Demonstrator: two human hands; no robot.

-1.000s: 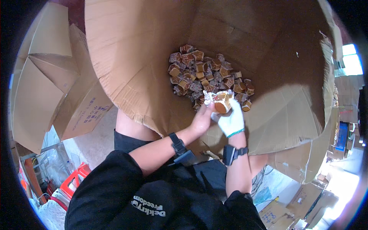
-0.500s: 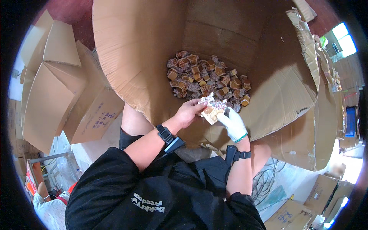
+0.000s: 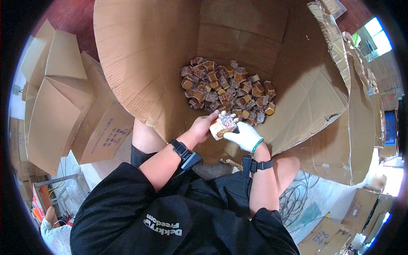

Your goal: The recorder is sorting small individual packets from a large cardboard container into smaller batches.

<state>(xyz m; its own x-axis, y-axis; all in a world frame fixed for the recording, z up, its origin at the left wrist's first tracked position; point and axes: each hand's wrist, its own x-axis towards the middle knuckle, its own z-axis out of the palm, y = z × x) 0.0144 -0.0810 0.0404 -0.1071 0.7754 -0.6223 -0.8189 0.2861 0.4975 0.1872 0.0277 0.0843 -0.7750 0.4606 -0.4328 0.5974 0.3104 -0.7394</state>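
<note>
Between my hands is a small house-shaped ornament [image 3: 222, 124] with cream-and-brown walls and a frosted, white-speckled top. My bare left hand [image 3: 200, 129] grips its left side, the thumb along the upper edge. On the other side, my right hand [image 3: 245, 137], in a white glove with a green cuff, is closed on its lower right edge. Just beyond them, a heap of similar brown ornaments [image 3: 227, 87] lies at the bottom of a large cardboard box [image 3: 144, 63]. Fingers under the ornament are hidden.
The big box opens toward me, its torn right edge [image 3: 335, 46] jagged. Folded cartons [image 3: 55, 114] stand at the left. Coiled cable [image 3: 295, 195] lies on the floor at the right, near more cartons [image 3: 327, 236]. Another person's arm [image 3: 51, 221] shows at the lower left.
The ornament has been turned, so its frosted top now faces up more. Both hands have shifted slightly left with it, and the gloved hand has rotated to lie more sideways.
</note>
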